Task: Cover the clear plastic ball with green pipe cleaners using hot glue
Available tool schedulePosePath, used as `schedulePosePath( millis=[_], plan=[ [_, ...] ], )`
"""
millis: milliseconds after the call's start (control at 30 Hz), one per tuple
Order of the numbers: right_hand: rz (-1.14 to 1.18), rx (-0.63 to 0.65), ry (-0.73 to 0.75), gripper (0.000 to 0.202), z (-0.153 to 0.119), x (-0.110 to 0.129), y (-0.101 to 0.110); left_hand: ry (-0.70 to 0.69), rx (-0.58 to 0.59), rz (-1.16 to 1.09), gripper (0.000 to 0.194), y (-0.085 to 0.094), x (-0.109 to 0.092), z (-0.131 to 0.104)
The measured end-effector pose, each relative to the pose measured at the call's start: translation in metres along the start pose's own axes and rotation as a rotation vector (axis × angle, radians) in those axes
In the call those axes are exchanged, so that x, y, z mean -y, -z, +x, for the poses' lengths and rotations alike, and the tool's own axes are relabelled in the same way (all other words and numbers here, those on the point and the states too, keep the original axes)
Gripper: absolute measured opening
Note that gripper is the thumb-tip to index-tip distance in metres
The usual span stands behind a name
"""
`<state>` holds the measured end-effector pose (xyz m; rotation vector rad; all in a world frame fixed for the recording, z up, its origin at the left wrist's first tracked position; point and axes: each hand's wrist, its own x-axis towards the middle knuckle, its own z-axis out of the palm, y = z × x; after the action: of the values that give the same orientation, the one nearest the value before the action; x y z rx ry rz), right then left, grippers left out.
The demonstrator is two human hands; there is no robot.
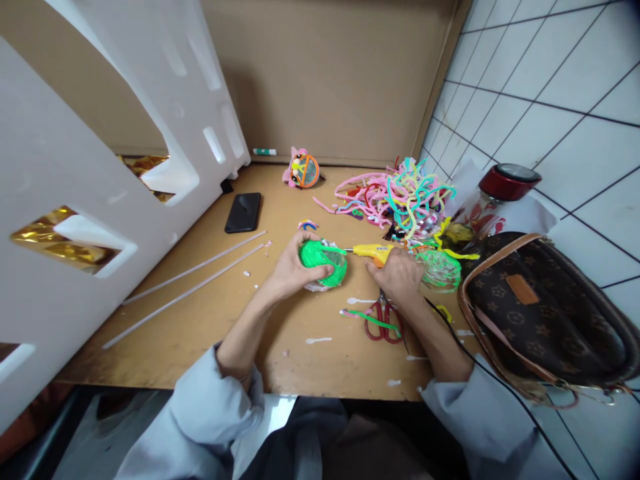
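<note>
My left hand (296, 268) is wrapped round a clear ball partly covered in green pipe cleaner (336, 272), its thumb lying across the front. My right hand (399, 272) grips a yellow glue gun (373, 251), whose nozzle points left and reaches the ball's right edge. Whether the nozzle touches the ball is too small to tell. Red-handled scissors (384, 328) lie below my right hand, with a green pipe cleaner (373, 319) across them. Beyond my right hand sits another clear piece with green strands (440, 270).
Colourful pipe cleaners (400, 197) are heaped at the back right, beside a red-lidded jar (500, 193). A brown handbag (550, 307) stands right. A decorated ball (303, 170), black phone (243, 213) and two white sticks (185, 295) lie further left, near a white foam panel (150, 73).
</note>
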<state>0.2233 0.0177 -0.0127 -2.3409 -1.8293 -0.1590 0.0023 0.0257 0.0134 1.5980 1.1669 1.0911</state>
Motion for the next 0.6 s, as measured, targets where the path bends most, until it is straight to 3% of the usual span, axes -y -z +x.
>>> schedulePosePath(
  millis=[233, 467, 600],
  plan=[
    [0.151, -0.045, -0.073, 0.041, 0.001, -0.003, 0.009, -0.01, -0.013, 0.009, 0.056, 0.0, 0.001, 0.0],
    [0.527, -0.38, 0.027, 0.044, -0.005, -0.014, 0.01, 0.022, -0.005, -0.025, 0.055, 0.0, 0.002, 0.001],
    [0.617, -0.513, 0.141, 0.038, -0.009, -0.013, 0.013, 0.066, 0.028, -0.072, 0.057, 0.0, -0.001, 0.0]
  ],
)
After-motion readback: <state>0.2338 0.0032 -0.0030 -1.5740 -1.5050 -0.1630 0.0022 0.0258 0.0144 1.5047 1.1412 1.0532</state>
